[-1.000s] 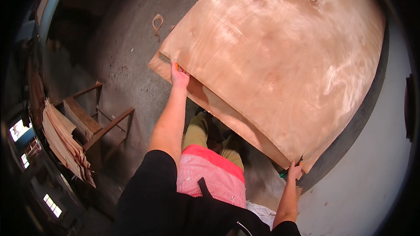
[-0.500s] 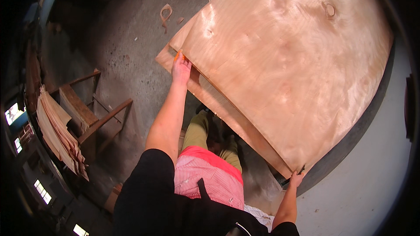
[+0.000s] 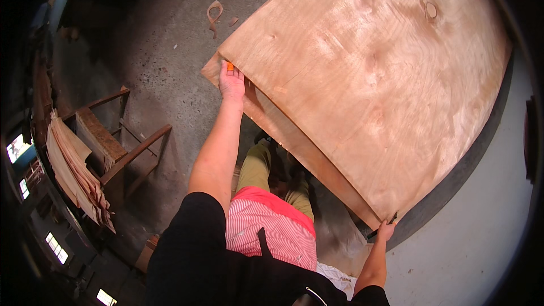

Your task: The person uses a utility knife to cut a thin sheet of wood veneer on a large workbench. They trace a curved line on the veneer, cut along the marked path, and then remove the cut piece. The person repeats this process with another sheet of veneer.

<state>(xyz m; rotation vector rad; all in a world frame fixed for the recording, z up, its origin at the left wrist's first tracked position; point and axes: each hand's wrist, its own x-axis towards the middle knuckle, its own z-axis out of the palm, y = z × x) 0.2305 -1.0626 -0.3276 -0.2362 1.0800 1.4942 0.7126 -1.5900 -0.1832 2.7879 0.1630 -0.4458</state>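
A large, pale wood veneer sheet (image 3: 362, 79) lies over another sheet (image 3: 311, 161), whose near edge sticks out below it. My left hand (image 3: 232, 84) is closed at the upper sheet's left corner, fingers curled at its near edge. Something small and orange (image 3: 230, 66) shows at those fingers; I cannot tell what it is. At the near right corner, my right hand (image 3: 386, 230) is closed around a slim dark tool (image 3: 393, 219), partly hidden, and touches the sheets' corner. The upper sheet's near edge stands slightly raised, with shadow under it.
Left of me, a wooden frame (image 3: 136, 153) stands on the concrete floor beside a bundle of thin veneer strips (image 3: 79, 175). Curled wood scraps (image 3: 215, 14) lie beyond my left hand. A dark curved edge (image 3: 447, 204) and a pale grey surface (image 3: 470, 249) border the sheets at right.
The upper sheet has shifted slightly toward the left, covering the strip that showed along its left side. My left hand moved a little up and left with it; my right hand barely moved.
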